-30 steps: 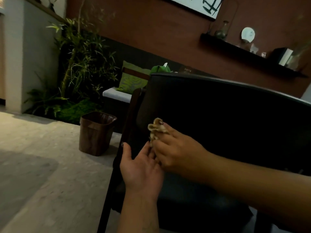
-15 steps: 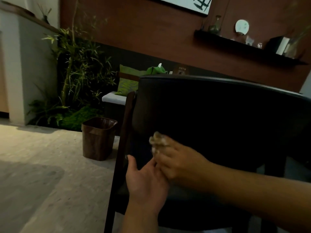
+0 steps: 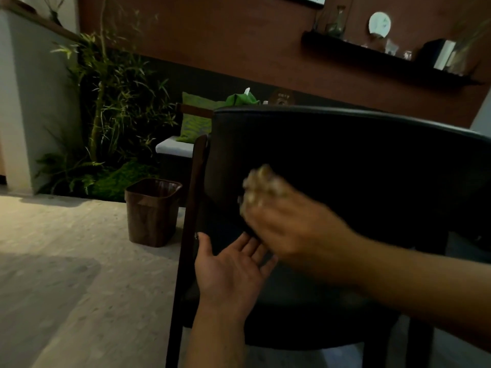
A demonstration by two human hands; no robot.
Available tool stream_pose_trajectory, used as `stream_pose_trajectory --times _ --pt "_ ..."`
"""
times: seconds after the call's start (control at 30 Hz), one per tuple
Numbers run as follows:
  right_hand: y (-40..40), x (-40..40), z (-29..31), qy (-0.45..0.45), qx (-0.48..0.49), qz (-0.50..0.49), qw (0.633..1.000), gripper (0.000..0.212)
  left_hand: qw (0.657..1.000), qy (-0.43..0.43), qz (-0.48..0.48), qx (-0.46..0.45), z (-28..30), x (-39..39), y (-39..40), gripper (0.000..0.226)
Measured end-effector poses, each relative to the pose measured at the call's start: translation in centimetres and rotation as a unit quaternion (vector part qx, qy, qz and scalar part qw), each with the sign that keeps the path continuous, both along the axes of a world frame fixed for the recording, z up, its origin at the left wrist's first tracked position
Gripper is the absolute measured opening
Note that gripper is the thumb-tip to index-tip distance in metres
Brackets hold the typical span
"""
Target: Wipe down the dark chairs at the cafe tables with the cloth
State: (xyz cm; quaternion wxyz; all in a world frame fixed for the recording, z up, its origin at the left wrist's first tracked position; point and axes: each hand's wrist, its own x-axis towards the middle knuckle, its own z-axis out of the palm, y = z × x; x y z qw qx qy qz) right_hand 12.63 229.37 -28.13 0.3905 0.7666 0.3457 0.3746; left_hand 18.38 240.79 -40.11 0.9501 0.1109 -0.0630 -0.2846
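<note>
Your right hand (image 3: 289, 224) reaches in from the right and is blurred; its fingers (image 3: 255, 200) are curled round a pale, crumpled cloth (image 3: 261, 181), which bunches out past the fingertips. The cloth sits against the dark backrest of the chair (image 3: 345, 160), on its left half, about midway up. Whether it presses flat on the leather, you cannot tell through the blur.

Your left hand (image 3: 228, 274) is just below the right one, palm up, fingers straight and spread wide, holding nothing. Its fingertips lie close to the underside of your right hand; its thumb points up beside the chair's brown wooden post (image 3: 194, 197).

Chair: black padded back and seat, fills the near centre and right.

Far left of the chair: a brown bin (image 3: 152, 211) on the pale floor (image 3: 66, 274), green plants (image 3: 111, 115) behind it. A green cushion (image 3: 195, 120) rests on a bench further back. A dark shelf (image 3: 382, 59) with small items hangs on the red-brown wall, far right.
</note>
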Motion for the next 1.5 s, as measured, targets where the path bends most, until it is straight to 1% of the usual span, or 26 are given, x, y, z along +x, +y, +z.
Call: stream_pose_trajectory --times 0.07,0.1,0.17,0.23,0.3,0.37,0.4,0.43,0.5,0.57,0.6,0.63,0.7,0.77,0.83,0.87,0.93,0.97,1.03,1.1,1.13,1.17,1.23,1.3,1.37,1.5 --pt "-0.4 -0.2 3.5 -0.082 0.127 0.051 0.987 0.033 1.000 0.001 0.008 0.020 0.0 0.3 -0.5 0.091" --pt "-0.7 -0.5 4.8 -0.122 0.152 0.066 0.979 0.031 1.000 -0.005 0.010 0.029 0.1 0.2 -0.8 0.088" --pt "-1.0 -0.5 4.9 -0.155 0.139 0.088 0.974 0.027 0.999 -0.010 0.013 0.038 0.3 0.2 -1.3 0.081" --pt "-1.3 -0.1 2.4 -0.116 0.084 0.095 0.985 0.025 0.999 -0.006 0.018 0.029 0.5 0.2 -1.7 0.078" --pt "-2.0 -0.1 -0.7 -0.035 -0.001 0.059 0.998 0.025 1.000 -0.013 0.021 0.005 0.9 -0.1 -1.8 0.073" --pt "-2.6 -0.5 -2.5 0.022 -0.086 0.015 0.996 0.023 1.000 -0.025 0.015 -0.007 1.0 -0.3 -1.7 0.070" --pt "-2.6 -0.7 -2.7 0.039 -0.102 0.007 0.994 0.023 0.999 -0.030 0.011 -0.009 0.9 -0.4 -1.7 0.068" --pt "-2.6 -0.9 -2.5 0.048 -0.094 0.016 0.994 0.024 0.999 -0.037 0.007 -0.010 0.9 -0.5 -1.9 0.065" --pt "-2.0 -1.3 -0.9 0.030 -0.013 0.058 0.998 0.028 0.999 -0.041 0.017 -0.001 1.0 -0.3 -2.4 0.054" --pt "-1.5 -1.6 2.0 -0.030 0.107 0.101 0.989 0.031 0.998 -0.036 0.035 0.034 1.0 -0.2 -3.0 0.051" --pt "-1.5 -1.7 3.3 -0.068 0.146 0.103 0.982 0.033 0.997 -0.036 0.039 0.053 1.0 -0.1 -3.3 0.052" --pt "-1.6 -1.7 4.2 -0.105 0.160 0.092 0.977 0.037 0.996 -0.035 0.044 0.066 1.1 -0.1 -3.5 0.054" --pt "-1.7 -1.1 4.7 -0.156 0.143 0.063 0.975 0.039 0.995 -0.038 0.054 0.076 1.1 -0.1 -3.9 0.055" --pt "-1.7 -0.5 3.8 -0.168 0.129 0.066 0.975 0.034 0.995 -0.037 0.063 0.071 1.2 -0.1 -4.2 0.056" --pt "-2.3 -0.3 1.9 -0.130 0.096 0.078 0.984 0.030 0.995 -0.036 0.066 0.064 1.2 -0.1 -4.3 0.054" --pt "-2.8 -0.4 0.6 -0.102 0.047 0.072 0.991 0.030 0.995 -0.038 0.064 0.060 1.2 -0.2 -4.2 0.053" --pt "-3.7 -1.1 -1.8 -0.042 -0.072 0.022 0.996 0.031 0.997 -0.038 0.041 0.045 1.1 -0.3 -3.8 0.056" --pt "-3.9 -1.5 -2.6 -0.023 -0.097 -0.003 0.995 0.033 0.998 -0.036 0.030 0.041 1.1 -0.3 -3.6 0.059" --pt "-3.5 -2.2 -2.7 -0.005 -0.058 -0.006 0.998 0.037 0.999 -0.035 0.023 0.033 1.2 -0.4 -3.5 0.060" --pt "-2.9 -2.7 -0.4 -0.020 0.038 0.043 0.998 0.034 0.996 -0.048 0.045 0.053 1.5 -0.4 -3.7 0.050" --pt "-2.7 -2.8 1.2 -0.046 0.088 0.068 0.993 0.033 0.995 -0.053 0.060 0.066 1.8 -0.5 -3.8 0.045" --pt "-2.7 -2.9 2.7 -0.083 0.128 0.079 0.985 0.034 0.994 -0.052 0.063 0.067 2.1 -0.7 -3.9 0.046" --pt "-3.1 -2.8 5.1 -0.159 0.168 0.063 0.971 0.038 0.994 -0.049 0.061 0.074 2.2 -1.1 -4.3 0.060" --pt "-3.2 -2.4 5.6 -0.205 0.169 0.047 0.963 0.039 0.994 -0.054 0.065 0.075 2.3 -1.4 -4.6 0.066" --pt "-3.0 -2.0 4.8 -0.207 0.162 0.057 0.963 0.035 0.994 -0.054 0.069 0.066 2.4 -1.5 -4.8 0.067" --pt "-3.4 -2.2 3.5 -0.116 0.109 0.084 0.984 0.031 0.995 -0.045 0.068 0.058 2.3 -1.6 -4.9 0.063"
